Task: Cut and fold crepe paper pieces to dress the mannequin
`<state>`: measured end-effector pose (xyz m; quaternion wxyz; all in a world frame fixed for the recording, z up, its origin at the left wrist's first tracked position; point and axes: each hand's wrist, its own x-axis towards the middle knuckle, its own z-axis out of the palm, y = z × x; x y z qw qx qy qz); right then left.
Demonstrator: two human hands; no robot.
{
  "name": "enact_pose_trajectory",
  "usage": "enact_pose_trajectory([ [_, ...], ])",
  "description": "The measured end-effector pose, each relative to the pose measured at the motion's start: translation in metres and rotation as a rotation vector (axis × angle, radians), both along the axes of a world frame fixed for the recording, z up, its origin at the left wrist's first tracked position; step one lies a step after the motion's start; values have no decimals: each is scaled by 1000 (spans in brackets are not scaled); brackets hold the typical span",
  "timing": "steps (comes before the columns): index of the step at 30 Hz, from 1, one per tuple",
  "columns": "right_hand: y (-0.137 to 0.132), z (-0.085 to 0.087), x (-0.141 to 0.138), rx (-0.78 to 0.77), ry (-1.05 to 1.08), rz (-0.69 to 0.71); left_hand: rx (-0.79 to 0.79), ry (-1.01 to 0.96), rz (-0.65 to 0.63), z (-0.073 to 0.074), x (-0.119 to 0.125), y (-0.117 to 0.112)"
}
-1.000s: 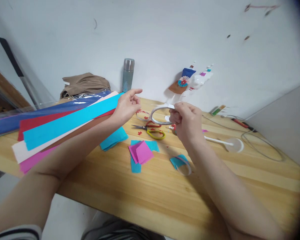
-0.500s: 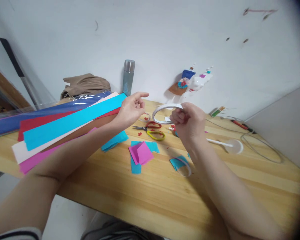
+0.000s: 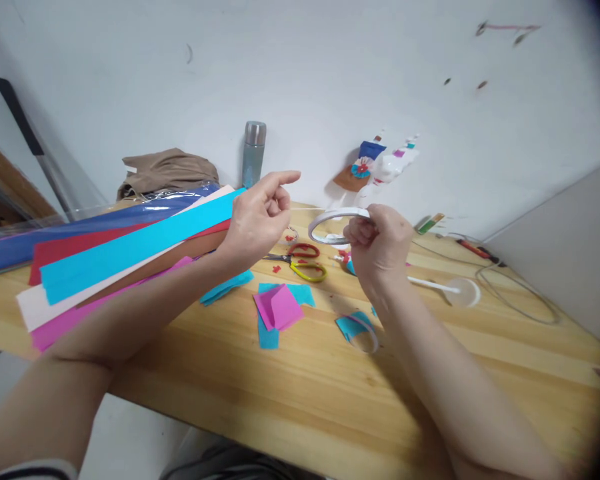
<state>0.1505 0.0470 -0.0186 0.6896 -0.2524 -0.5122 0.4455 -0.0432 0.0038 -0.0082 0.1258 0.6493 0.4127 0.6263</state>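
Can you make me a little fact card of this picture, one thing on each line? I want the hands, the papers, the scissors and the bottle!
Left grip: pointing finger stretched out, other fingers curled
Right grip: holding a white, ring-shaped tape roll
Between them: a thin white strip
Scissors: lying on the wooden table, one red handle, one yellow
Small papers: pink square on top of blue paper
Long papers: many colors, spread toward the left
Bottle: standing near the wall, silver top
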Motion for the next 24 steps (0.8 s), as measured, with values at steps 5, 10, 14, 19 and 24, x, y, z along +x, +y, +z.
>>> enact_pose_trajectory([
  [5,-1,2,0,16,24,-53,16,46,17,-2,-2,1],
  [10,-4,4,0,-23,62,76,-58,74,-21,-10,4,2],
  [14,-5,2,-4,-116,120,146,-96,60,-18,-9,3,3],
  [19,-4,-1,-6,-212,173,209,-87,54,-22,-9,3,3],
  [24,-3,-3,-5,-269,209,249,-70,93,-10,-13,10,-1],
])
